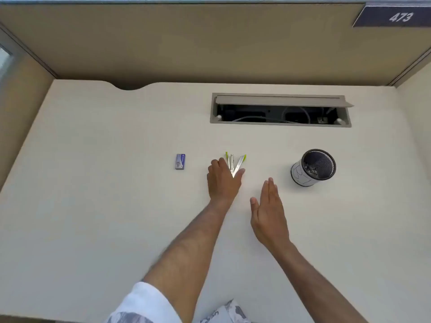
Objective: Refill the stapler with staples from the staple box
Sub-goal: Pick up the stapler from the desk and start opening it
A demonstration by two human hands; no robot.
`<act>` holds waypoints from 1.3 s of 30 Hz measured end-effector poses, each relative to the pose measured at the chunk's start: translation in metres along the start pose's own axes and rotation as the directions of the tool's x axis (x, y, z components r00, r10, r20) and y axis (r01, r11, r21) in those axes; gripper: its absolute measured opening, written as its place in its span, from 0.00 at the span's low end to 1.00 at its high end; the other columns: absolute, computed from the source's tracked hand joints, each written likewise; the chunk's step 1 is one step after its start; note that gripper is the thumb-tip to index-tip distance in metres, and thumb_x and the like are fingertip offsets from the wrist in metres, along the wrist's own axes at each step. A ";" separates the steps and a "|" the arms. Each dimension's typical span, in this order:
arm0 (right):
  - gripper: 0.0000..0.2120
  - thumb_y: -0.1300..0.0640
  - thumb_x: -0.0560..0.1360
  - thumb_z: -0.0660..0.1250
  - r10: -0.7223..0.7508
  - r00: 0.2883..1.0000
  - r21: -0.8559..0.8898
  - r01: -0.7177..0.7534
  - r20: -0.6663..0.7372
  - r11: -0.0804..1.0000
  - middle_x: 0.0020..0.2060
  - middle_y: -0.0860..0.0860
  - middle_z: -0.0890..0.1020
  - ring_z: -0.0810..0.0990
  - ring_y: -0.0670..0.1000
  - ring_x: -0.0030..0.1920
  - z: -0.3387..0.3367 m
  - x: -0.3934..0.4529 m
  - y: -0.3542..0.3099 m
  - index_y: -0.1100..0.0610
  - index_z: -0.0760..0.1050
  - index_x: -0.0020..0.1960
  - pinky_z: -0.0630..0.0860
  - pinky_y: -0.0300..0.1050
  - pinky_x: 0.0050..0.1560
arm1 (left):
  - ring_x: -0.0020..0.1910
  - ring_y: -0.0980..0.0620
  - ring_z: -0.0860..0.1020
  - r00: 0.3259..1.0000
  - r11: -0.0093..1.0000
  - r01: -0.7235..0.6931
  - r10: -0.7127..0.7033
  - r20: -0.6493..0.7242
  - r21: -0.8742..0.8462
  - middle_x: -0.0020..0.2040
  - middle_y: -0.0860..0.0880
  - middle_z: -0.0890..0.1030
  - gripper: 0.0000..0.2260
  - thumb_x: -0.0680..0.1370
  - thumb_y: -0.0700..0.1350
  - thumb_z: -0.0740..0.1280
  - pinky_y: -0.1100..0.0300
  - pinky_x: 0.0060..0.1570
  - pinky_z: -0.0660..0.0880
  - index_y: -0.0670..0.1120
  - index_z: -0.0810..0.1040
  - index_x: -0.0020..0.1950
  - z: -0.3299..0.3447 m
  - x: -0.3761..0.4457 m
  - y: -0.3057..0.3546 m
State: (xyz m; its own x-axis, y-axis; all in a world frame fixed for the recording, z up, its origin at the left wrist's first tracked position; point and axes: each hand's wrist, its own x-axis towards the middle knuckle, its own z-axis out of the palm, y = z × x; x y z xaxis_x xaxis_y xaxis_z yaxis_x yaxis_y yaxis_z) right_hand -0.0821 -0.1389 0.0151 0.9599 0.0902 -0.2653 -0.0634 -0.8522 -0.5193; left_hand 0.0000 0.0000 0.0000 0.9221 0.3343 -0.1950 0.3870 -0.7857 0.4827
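A white stapler (pixel 236 162) with lime-green tips lies on the cream desk (pixel 116 206), swung open into a fan of arms. My left hand (pixel 223 181) holds its hinge end, thumb on the right side, fingers on the left. A small blue staple box (pixel 180 161) lies flat on the desk, left of the stapler and apart from my hand. My right hand (pixel 268 213) hovers flat with straight fingers, below and right of the stapler, holding nothing.
A black mesh cup (pixel 313 167) with a white sleeve stands to the right of the stapler. A cable hatch (pixel 279 109) with its lid raised is set into the desk behind. Beige partition walls enclose the desk on three sides.
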 end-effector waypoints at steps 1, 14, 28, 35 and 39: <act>0.31 0.49 0.86 0.50 0.019 1.000 0.030 -0.019 -0.011 0.999 0.84 0.55 0.46 0.45 0.54 0.83 0.000 -0.003 0.002 0.61 0.44 0.83 0.49 0.52 0.82 | 0.59 0.40 0.75 0.999 0.999 0.043 -0.042 0.006 -0.023 0.60 0.41 0.75 0.28 0.78 0.60 0.70 0.48 0.57 0.74 0.39 0.72 0.64 0.002 0.005 0.005; 0.36 0.39 0.80 0.37 0.069 0.997 0.054 -0.071 0.045 0.996 0.82 0.47 0.42 0.42 0.48 0.83 0.018 -0.040 0.027 0.57 0.41 0.83 0.42 0.46 0.81 | 0.58 0.40 0.77 0.995 0.997 0.078 -0.080 -0.060 -0.027 0.60 0.41 0.76 0.25 0.77 0.55 0.73 0.48 0.56 0.74 0.40 0.73 0.66 0.016 0.023 0.018; 0.34 0.42 0.82 0.41 0.056 0.997 0.062 -0.059 0.058 0.996 0.82 0.47 0.41 0.42 0.48 0.83 0.021 -0.049 0.019 0.56 0.41 0.83 0.42 0.47 0.81 | 0.50 0.44 0.82 0.980 0.893 0.039 -0.123 -0.158 -0.449 0.56 0.47 0.83 0.20 0.80 0.53 0.69 0.51 0.46 0.79 0.46 0.69 0.66 -0.018 -0.020 0.001; 0.34 0.42 0.82 0.41 0.053 0.998 0.084 -0.054 0.020 0.995 0.82 0.45 0.41 0.42 0.48 0.83 0.018 -0.051 0.015 0.56 0.41 0.83 0.42 0.47 0.81 | 0.36 0.44 0.78 0.962 0.923 -0.050 -0.057 -0.266 -0.381 0.37 0.51 0.81 0.10 0.79 0.47 0.68 0.55 0.35 0.71 0.44 0.73 0.56 -0.043 -0.033 0.005; 0.34 0.41 0.82 0.41 0.050 0.999 0.085 -0.050 0.008 0.995 0.82 0.46 0.41 0.42 0.48 0.83 0.015 -0.054 0.015 0.55 0.41 0.83 0.43 0.48 0.82 | 0.36 0.42 0.78 0.965 0.934 -0.058 -0.038 -0.260 -0.353 0.35 0.52 0.79 0.09 0.79 0.46 0.67 0.57 0.35 0.68 0.44 0.73 0.55 -0.051 -0.040 0.009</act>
State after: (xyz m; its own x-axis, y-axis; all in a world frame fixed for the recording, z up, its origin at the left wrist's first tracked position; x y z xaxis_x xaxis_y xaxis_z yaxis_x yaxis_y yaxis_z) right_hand -0.1391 -0.1490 0.0088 0.9534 0.0518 -0.2971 -0.1345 -0.8089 -0.5723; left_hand -0.0332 0.0057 0.0554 0.8728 0.4879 0.0150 0.3050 -0.5691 0.7636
